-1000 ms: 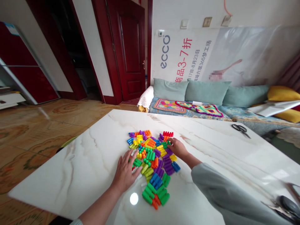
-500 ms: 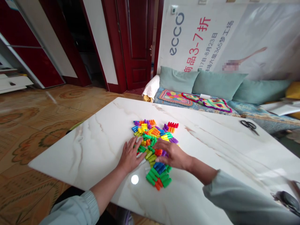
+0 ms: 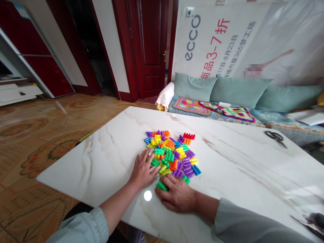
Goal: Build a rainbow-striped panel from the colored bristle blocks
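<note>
A heap of small plastic building pieces [image 3: 173,153] in many colours lies on a white marble table [image 3: 227,168]. My left hand [image 3: 143,170] rests flat on the table at the heap's left edge, fingers spread and touching green pieces. My right hand [image 3: 177,195] lies palm down over the near end of the heap, fingers curled over several pieces; a green piece [image 3: 160,185] pokes out from under its fingertips. What else sits beneath that hand is hidden.
Black scissors [image 3: 275,136] lie at the table's far right. A dark object [image 3: 315,221] sits at the near right corner. Behind the table stands a sofa [image 3: 227,101] with teal cushions, and a red door [image 3: 149,47] is to the left.
My right hand has moved from the far right of the heap toward me, over the middle, onto its near end. The left hand stayed at the left edge. The heap looks more bunched together.
</note>
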{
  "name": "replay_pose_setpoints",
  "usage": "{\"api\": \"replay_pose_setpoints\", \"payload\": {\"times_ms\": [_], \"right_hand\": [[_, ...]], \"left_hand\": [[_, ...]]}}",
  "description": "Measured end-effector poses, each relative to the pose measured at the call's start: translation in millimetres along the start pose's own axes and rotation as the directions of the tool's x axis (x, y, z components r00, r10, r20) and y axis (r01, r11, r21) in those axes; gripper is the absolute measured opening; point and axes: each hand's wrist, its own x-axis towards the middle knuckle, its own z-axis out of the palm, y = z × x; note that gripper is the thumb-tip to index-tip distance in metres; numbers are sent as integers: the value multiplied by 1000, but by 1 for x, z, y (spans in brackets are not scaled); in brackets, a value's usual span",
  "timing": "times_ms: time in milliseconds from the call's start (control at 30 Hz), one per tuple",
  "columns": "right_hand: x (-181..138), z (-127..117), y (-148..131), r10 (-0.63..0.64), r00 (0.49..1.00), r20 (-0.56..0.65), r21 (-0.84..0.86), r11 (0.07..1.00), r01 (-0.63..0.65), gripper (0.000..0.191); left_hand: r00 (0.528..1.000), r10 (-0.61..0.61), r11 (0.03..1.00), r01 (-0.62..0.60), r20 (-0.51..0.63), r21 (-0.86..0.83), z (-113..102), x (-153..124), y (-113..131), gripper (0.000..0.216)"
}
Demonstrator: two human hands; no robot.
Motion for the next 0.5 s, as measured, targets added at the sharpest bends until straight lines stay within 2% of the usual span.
{"api": "replay_pose_setpoints", "payload": {"times_ms": [167, 333, 500], "right_hand": [[6, 3, -5, 101, 995, 12, -13, 995, -101, 49], [4, 8, -5, 93, 995, -20, 2, 996, -93, 38], [5, 4, -7, 115, 993, -33, -14, 993, -116, 36]], "left_hand": [[1000, 8, 1000, -8, -8, -7, 1, 0, -2, 59], [1000, 13, 1000, -13, -14, -3, 4, -1, -3, 61], [1000, 8, 1000, -8, -9, 12, 3, 0, -2, 60]]}}
